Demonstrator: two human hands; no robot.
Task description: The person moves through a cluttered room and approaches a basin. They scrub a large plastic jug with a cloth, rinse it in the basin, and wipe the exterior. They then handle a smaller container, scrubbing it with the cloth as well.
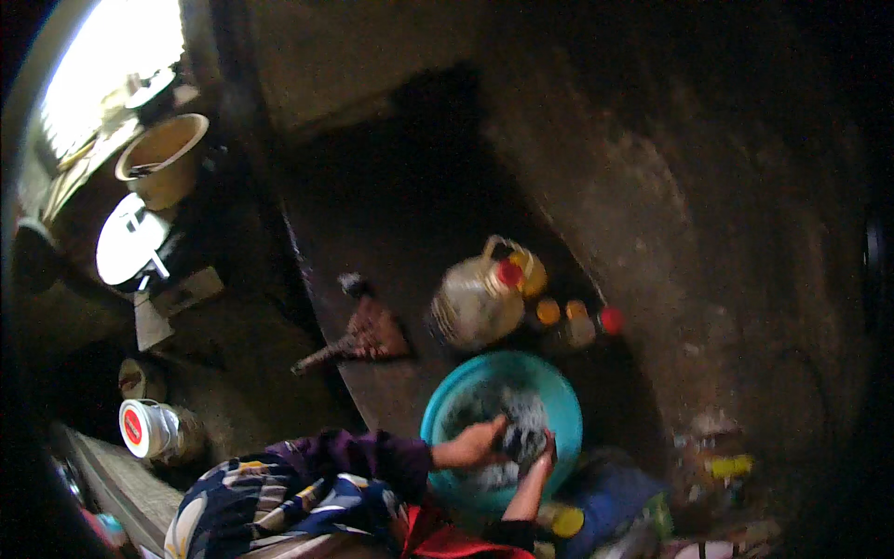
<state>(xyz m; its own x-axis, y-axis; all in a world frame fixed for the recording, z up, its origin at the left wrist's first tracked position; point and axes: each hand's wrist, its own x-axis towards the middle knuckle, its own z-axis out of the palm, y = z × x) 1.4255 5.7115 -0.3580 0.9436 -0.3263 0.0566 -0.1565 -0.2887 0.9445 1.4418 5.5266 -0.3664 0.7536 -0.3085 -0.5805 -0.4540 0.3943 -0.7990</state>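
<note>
A turquoise plastic basin [431, 402] sits low in front of me, with dark and whitish, glistening contents [525, 412] that are too blurred to name. My left hand [475, 444], below a dark purple sleeve, reaches over the basin from the left. From the lower side comes my right hand [539, 465], fingers curved toward the left one. Between the two hands lies part of the dark and white material. Blur hides whether either hand grips it.
Beyond the basin stand a large plastic jug [475, 304] with a red cap and several smaller capped containers [578, 328]. A brown pointed object [374, 328] lies to their left. Farther left are a lidded white bucket [143, 430], a white round lid-like object [133, 241] and a tan tub [164, 168].
</note>
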